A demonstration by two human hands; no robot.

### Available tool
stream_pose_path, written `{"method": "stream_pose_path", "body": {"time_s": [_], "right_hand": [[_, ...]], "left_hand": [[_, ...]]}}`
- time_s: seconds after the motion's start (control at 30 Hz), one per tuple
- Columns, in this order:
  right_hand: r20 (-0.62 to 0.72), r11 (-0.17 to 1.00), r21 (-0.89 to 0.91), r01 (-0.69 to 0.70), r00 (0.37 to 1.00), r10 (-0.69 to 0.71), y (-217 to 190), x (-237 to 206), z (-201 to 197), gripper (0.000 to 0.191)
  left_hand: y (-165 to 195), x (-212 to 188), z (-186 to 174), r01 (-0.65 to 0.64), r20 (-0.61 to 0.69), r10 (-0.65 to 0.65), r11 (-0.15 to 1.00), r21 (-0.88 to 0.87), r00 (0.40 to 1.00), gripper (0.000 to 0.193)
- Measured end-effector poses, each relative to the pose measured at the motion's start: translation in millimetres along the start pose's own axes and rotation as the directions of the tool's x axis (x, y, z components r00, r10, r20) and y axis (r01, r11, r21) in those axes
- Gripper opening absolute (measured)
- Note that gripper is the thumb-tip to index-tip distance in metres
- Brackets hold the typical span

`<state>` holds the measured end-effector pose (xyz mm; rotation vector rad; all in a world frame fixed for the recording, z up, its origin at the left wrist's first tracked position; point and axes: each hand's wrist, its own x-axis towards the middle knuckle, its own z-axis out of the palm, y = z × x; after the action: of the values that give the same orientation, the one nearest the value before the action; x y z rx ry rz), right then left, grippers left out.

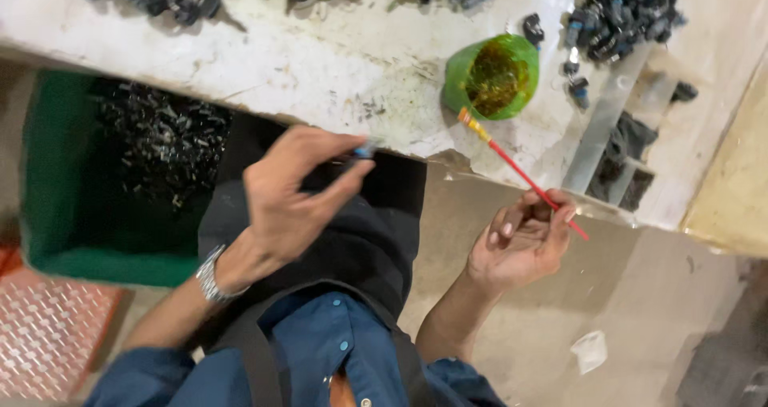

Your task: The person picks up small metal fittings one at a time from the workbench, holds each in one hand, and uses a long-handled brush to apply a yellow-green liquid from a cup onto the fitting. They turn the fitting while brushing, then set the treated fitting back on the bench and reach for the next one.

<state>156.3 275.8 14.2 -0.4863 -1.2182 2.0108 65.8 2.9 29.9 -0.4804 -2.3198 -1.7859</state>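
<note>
My left hand (292,191) is raised over my lap, its thumb and fingers pinching a small dark part with a blue end (364,148). My right hand (524,243) holds a thin red brush (524,176) near its lower end; the brush's orange tip points up toward a green cup (490,77) of yellowish liquid on the worn white bench (320,55). A metal watch sits on my left wrist. A black cloth (376,231) covers my lap over a blue shirt.
A green bin (56,175) with several small dark parts stands at the left below the bench. Heaps of black and blue parts (620,11) lie along the bench's far edge. A red patterned mat (48,335) lies at bottom left, and a crumpled white scrap (590,351) on the floor.
</note>
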Motion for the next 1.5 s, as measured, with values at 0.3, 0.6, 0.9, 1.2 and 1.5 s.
{"method": "stream_pose_path", "body": {"time_s": [0.3,0.6,0.9,1.2,1.5], "right_hand": [[0.062,0.874,-0.414,0.254,0.966,-0.251,-21,53,20,0.031],[0.14,0.834,-0.551,0.019,0.988,0.07,-20,26,20,0.025],[0.442,0.639,-0.739,0.213,0.87,0.221,32,-24,55,0.012],[0.752,0.149,-0.659,0.738,0.644,0.137,39,-24,117,0.044],[0.713,0.156,-0.7,0.697,0.693,0.105,48,-31,96,0.043]], "left_hand": [[-31,-26,-69,0.199,-0.241,-0.1,0.879,0.433,0.965,0.032],[-88,42,-72,-0.168,0.082,0.222,0.405,0.899,0.972,0.018],[-94,40,-65,-0.251,0.132,0.257,0.511,0.823,0.957,0.024],[-63,33,-36,-0.247,0.169,0.18,0.739,0.627,0.969,0.019],[-48,53,-45,-0.145,0.022,0.19,0.664,0.733,0.982,0.029]]}}
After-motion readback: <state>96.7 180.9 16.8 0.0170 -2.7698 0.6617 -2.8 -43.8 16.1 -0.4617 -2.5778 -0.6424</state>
